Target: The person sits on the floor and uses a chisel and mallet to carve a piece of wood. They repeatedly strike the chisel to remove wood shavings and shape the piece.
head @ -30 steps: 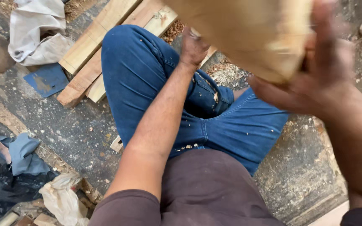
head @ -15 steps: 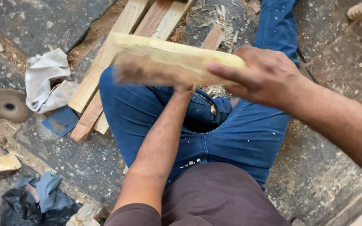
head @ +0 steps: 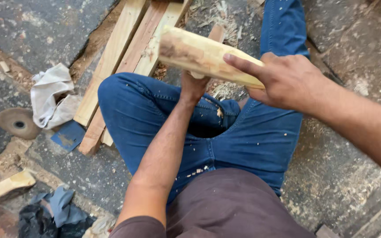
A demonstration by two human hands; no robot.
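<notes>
I sit on the ground in blue jeans point(head: 261, 141) with my left knee bent up. My right hand point(head: 287, 81) grips one end of a pale, roughly carved piece of wood point(head: 199, 55), index finger stretched along its top. My left hand point(head: 193, 86) reaches under the same piece and touches its underside; most of its fingers are hidden behind the wood. The piece is held level above my lap, its cut end pointing left.
Long wooden planks point(head: 124, 48) lie on the ground beyond my left knee. A white cloth point(head: 51, 94), a round grinding disc point(head: 18, 123), a blue flat scrap point(head: 69, 135), a wood offcut point(head: 3, 187) and dark rags point(head: 54, 213) lie at left. Wood shavings point(head: 225, 22) cover the floor.
The piece of wood has moved away from the camera and down toward my lap. My right hand shifted with it, and the view tilted so more floor shows.
</notes>
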